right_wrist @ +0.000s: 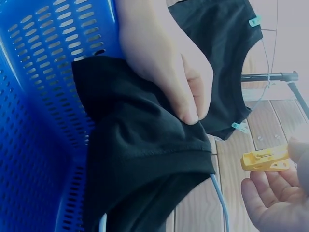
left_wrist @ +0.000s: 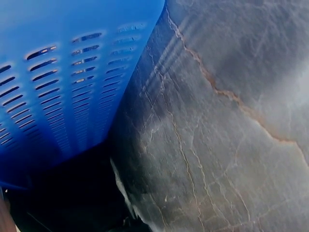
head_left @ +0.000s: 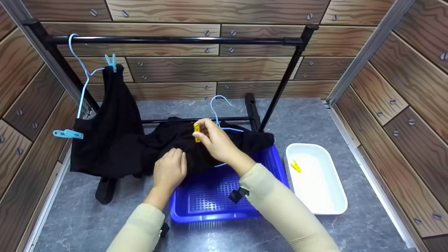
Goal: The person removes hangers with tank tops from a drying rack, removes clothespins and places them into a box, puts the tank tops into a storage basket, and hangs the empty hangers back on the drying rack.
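My left hand point(head_left: 169, 168) grips a black garment point(head_left: 190, 154) that lies over the back of a blue basket point(head_left: 196, 218); in the right wrist view its thumb and curled fingers pinch the cloth point(right_wrist: 145, 130). A light blue hanger point(head_left: 214, 108) runs inside this garment, its hook pointing up. Between thumb and fingers, my right hand point(head_left: 218, 141) holds a yellow clothespin point(head_left: 197, 133) just above the cloth. The right wrist view shows that clothespin point(right_wrist: 265, 159) off to the side of the fabric. Only the basket's slotted wall point(left_wrist: 72, 77), dark cloth and floor fill the left wrist view.
From the black rack point(head_left: 175, 40) hangs another black garment point(head_left: 108, 140) on a light blue hanger point(head_left: 84, 80), with blue clothespins point(head_left: 68, 134) on it. A white tray point(head_left: 334, 196) with one yellow clothespin point(head_left: 295, 166) stands right of the basket. Wood-patterned walls surround the grey floor.
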The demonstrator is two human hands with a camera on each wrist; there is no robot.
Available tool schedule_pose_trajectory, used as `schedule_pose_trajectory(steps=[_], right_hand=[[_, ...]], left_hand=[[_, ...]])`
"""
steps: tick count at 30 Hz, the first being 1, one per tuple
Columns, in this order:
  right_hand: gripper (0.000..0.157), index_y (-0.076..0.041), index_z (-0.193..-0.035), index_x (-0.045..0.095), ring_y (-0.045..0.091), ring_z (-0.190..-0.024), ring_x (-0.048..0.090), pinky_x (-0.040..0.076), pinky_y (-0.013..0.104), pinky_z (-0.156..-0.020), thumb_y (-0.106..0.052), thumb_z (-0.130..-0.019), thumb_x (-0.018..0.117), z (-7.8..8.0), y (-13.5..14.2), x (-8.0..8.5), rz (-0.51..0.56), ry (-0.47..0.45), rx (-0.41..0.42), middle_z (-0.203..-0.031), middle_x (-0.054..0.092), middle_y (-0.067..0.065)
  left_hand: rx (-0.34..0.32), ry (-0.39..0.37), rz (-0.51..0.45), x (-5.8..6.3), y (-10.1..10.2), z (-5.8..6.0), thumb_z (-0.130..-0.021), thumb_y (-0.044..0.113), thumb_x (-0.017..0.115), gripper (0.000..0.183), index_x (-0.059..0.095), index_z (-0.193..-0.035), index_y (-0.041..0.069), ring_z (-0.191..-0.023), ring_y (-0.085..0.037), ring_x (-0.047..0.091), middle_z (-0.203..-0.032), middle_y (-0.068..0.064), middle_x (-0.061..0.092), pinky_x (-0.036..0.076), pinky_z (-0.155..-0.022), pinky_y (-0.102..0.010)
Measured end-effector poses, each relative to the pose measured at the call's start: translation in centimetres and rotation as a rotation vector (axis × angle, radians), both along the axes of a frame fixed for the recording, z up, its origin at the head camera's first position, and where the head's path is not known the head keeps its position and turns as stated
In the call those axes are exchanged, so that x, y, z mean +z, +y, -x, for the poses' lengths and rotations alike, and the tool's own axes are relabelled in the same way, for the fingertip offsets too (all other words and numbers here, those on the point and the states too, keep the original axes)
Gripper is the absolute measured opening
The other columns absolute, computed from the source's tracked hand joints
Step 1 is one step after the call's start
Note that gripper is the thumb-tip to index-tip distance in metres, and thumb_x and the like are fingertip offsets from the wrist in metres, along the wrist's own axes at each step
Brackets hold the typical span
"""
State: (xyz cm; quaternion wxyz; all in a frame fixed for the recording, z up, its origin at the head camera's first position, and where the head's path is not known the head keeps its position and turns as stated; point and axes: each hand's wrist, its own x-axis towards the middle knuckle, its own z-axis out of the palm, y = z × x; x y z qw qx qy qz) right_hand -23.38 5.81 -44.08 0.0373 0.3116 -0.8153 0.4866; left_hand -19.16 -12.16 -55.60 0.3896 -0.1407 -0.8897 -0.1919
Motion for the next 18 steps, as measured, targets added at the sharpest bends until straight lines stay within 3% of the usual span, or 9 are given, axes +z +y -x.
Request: schedule_pose_trajectory(steps=[18], right_hand=[[0.025, 0.006, -0.119, 0.052, 0.026, -0.092, 0.064, 0.054, 0.033, -0.084, -0.008, -0.1, 0.059, -0.1, 4.0, 2.0, 0.09, -0.07, -0.061, -0.101, 0.061, 0.013]], left_hand=[[-0.009, -0.01, -0.011, 0.1, 0.0, -0.2, -0.097, 0.018, 0.049, 0.026, 0.05, -0.075, 0.006, -0.059, -0.033, 0.055, -0.068, -0.008, 0.047, 0.046, -0.051, -0.046]])
